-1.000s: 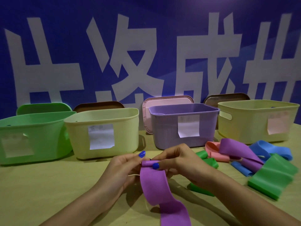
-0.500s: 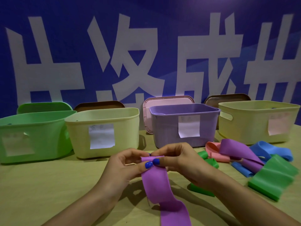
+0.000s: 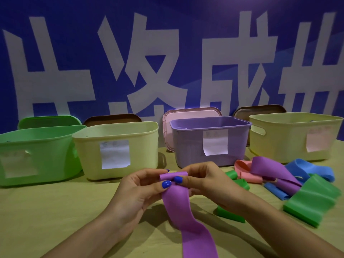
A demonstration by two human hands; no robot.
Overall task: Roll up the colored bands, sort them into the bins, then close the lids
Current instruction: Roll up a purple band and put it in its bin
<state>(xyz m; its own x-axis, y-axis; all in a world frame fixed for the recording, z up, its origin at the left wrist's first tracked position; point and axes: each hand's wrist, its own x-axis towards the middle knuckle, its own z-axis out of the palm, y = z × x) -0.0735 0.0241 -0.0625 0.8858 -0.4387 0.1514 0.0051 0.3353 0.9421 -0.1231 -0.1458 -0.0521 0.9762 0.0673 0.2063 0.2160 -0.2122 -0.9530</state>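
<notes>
A purple band (image 3: 183,216) hangs from both hands above the table, its top end curled into a small roll. My left hand (image 3: 141,190) pinches the roll's left side with thumb and fingers. My right hand (image 3: 202,180) pinches its right side. Behind stand a green bin (image 3: 37,151), a pale yellow bin (image 3: 141,146), a purple bin (image 3: 189,142) and a second yellow bin (image 3: 288,138), all open. At the right lies a heap of loose bands: purple (image 3: 270,168), pink (image 3: 242,165), blue (image 3: 309,169) and green (image 3: 314,203).
Lids lean behind the bins: a green lid (image 3: 48,121), a brown lid (image 3: 111,119), a pink lid (image 3: 191,113) and another brown lid (image 3: 258,109). Each bin carries a paper label. A blue wall with large white characters rises behind. A green band (image 3: 230,216) lies under my right forearm.
The rolled end of the purple band has grown slightly thicker as both hands turned it. The hands stayed roughly in place, rising a little.
</notes>
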